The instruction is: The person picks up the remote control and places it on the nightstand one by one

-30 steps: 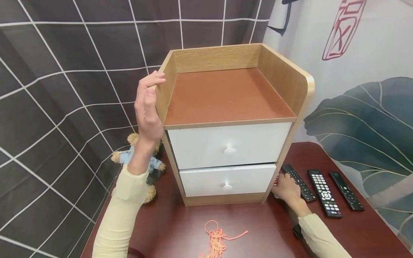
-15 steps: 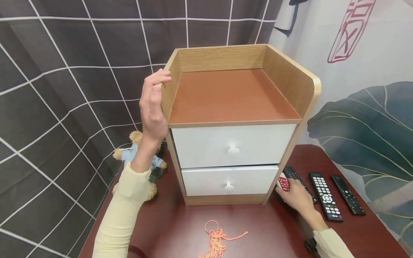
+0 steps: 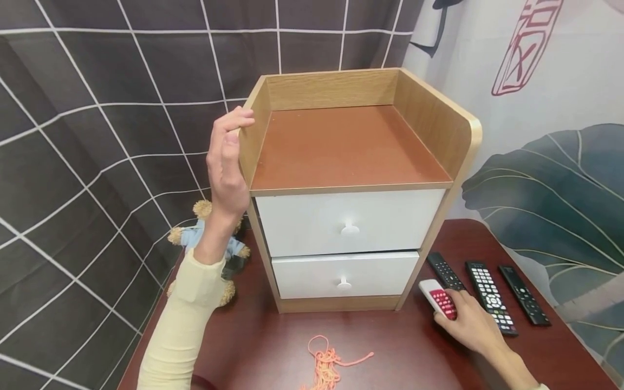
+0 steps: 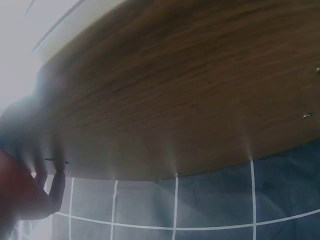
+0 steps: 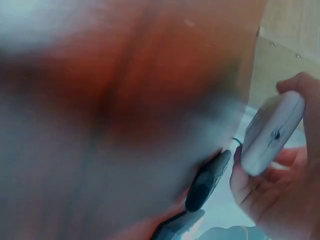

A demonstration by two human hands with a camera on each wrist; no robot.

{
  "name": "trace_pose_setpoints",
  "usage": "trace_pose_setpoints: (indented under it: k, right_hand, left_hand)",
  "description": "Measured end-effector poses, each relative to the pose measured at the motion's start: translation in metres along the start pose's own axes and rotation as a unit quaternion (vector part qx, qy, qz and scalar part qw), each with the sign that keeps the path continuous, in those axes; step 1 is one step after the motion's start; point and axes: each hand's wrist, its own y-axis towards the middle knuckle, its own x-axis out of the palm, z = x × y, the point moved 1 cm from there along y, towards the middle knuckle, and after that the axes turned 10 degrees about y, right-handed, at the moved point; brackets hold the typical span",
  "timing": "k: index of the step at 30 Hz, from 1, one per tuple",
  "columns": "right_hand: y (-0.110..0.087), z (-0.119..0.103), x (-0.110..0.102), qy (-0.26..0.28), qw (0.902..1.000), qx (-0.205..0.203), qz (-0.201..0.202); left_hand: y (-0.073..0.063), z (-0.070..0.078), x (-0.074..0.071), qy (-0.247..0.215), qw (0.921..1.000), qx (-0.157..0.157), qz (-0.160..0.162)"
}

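Homelike rm w/ remotes, teddy

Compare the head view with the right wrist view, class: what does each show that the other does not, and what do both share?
Only the head view: the left grip resting against the cabinet, the white drawers, the stuffed toy, the orange string, and the red keypad of the white remote.

Only the right wrist view: that remote's edge with a small dark mark.

Both: the right grip holding the white remote, dark remotes nearby, and the reddish-brown table, blurred in the wrist view.
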Motion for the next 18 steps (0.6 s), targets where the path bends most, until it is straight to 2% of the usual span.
trace_pose_setpoints:
  k: [6,8,11,15,18]
  right_hand:
    - [-0.022,0.001,0.003,-0.017,0.9967,-0.079,0.001]
    - [-0.03,0.002,0.004,-0.025,0.9929,-0.116,0.008]
    - [-0.041,0.006,0.004,-0.045,0.9859,-0.161,-0.003]
    - [-0.051,0.007,0.01,-0.061,0.9669,-0.247,-0.012]
    - [-0.047,-0.004,0.023,-0.046,0.9392,-0.34,-0.003]
  left_hand:
    - [-0.001,0.001,0.0,-0.002,1.0,0.001,0.005]
    - [-0.001,0.001,0.001,-0.007,1.0,-0.001,0.005]
    - [-0.001,0.001,0.003,-0.013,0.9999,-0.002,0.003]
    - [0.0,0.0,0.003,-0.013,0.9999,-0.004,0.004]
    - [0.0,-0.001,0.002,-0.012,0.9999,-0.005,0.01]
